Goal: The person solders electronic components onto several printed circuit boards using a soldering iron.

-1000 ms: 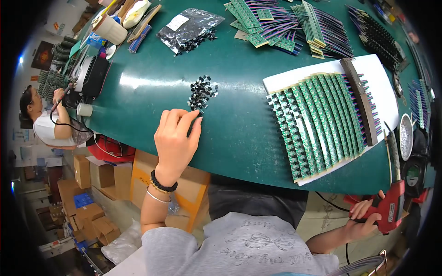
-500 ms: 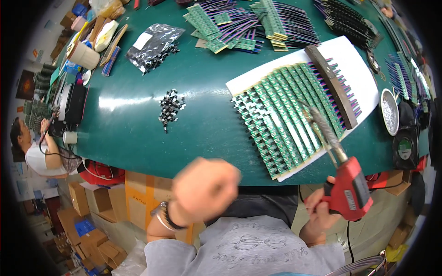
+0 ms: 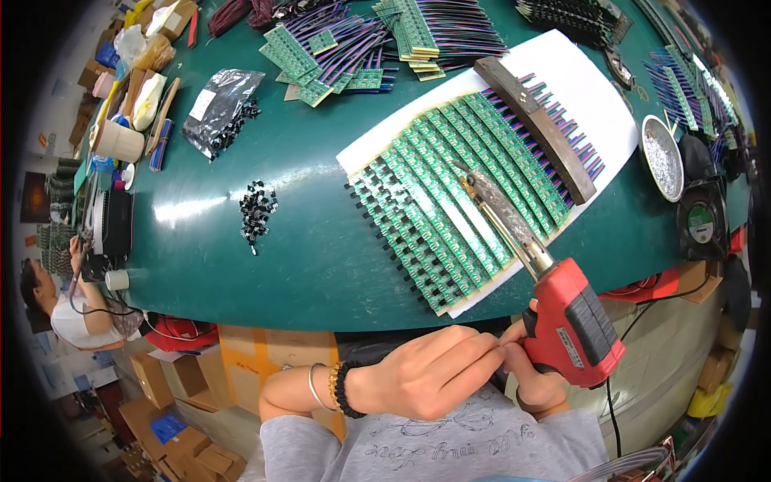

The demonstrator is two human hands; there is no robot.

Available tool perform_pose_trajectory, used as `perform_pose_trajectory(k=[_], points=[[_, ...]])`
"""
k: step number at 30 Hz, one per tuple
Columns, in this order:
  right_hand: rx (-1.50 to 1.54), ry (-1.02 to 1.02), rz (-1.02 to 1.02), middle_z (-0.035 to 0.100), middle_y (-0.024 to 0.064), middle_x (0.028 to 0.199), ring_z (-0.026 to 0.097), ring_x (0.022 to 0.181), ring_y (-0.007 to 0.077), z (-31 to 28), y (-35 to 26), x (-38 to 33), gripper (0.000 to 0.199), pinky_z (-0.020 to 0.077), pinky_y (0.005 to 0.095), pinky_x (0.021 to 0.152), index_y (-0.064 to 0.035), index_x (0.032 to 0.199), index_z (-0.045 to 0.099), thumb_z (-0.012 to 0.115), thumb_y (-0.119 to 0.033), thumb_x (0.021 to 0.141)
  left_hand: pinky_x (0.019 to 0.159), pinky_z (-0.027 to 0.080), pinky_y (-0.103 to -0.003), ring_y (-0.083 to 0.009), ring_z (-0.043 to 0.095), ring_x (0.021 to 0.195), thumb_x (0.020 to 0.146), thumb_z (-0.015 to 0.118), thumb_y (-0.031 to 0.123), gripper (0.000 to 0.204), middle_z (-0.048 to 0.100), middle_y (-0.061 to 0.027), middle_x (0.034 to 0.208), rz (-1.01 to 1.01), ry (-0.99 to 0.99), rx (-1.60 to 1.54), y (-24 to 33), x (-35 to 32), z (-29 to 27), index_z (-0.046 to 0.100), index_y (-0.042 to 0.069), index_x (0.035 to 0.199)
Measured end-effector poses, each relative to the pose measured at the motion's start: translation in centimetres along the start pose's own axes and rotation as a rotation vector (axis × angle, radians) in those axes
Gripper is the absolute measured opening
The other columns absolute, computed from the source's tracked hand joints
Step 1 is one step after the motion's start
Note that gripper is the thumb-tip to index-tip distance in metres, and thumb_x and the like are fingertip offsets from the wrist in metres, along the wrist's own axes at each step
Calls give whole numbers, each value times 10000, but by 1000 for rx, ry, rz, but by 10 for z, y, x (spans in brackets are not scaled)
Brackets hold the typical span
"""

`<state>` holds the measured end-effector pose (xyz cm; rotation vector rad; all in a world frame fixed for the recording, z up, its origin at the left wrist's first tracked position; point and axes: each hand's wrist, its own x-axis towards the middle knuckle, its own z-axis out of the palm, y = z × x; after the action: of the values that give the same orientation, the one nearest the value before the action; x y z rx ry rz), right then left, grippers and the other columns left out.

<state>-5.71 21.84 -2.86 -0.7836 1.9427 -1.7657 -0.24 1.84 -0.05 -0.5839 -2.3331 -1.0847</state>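
Note:
My right hand point(image 3: 536, 384) grips a red and black soldering gun point(image 3: 572, 321), its long metal barrel pointing up and left over rows of green circuit boards point(image 3: 438, 153). Fingers pinched together, my left hand point(image 3: 438, 373) meets the fingers of my right beside the gun's trigger. Anything inside that pinch is hidden. The boards lie side by side on a white sheet point(image 3: 590, 88), with small black parts along the lower-left rows. A dark bar point(image 3: 534, 124) rests across the coloured wires at their far right ends.
Left of the boards is a pile of small black-and-white parts point(image 3: 257, 213), with a plastic bag point(image 3: 225, 96) behind it. Wired board bundles point(image 3: 301, 60) lie at the back. A round bowl point(image 3: 662, 161) stands right. A person point(image 3: 76, 309) sits at far left.
My left hand has moved right and now meets my right hand. The soldering gun has shifted left in view, and the whole table view has shifted left too.

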Motion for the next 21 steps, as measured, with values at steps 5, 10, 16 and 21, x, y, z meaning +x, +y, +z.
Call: perform_pose_trajectory(k=[5,10,16,21], points=[[-123,-27,-45,589,80,783,516,628,121,-10,4,-3,754,424,248,580,-14,1440,338,586,147,747,609,549,-297,-248,649,729,604,644,29,355,675,-175,901,4,-31,78,-3,6,-1,679,-101,931],[-111,-107,-2,577,68,773,494,634,117,-15,4,3,735,416,250,593,2,1435,341,576,123,749,589,542,-294,-240,638,723,570,622,85,401,669,-162,892,67,-126,118,-8,9,-2,684,-88,926],[-296,-228,-126,608,85,796,508,607,118,-23,17,0,685,431,249,561,26,1423,343,580,50,780,596,517,-299,-221,598,721,665,671,51,302,608,-112,849,27,-144,63,-14,8,-9,658,-62,945],[54,-19,174,607,108,719,508,517,130,-26,9,-12,582,440,276,487,38,1394,367,576,-286,958,550,466,-337,-243,577,637,682,732,-66,205,598,-60,745,-368,54,227,-53,24,-31,637,34,834]])
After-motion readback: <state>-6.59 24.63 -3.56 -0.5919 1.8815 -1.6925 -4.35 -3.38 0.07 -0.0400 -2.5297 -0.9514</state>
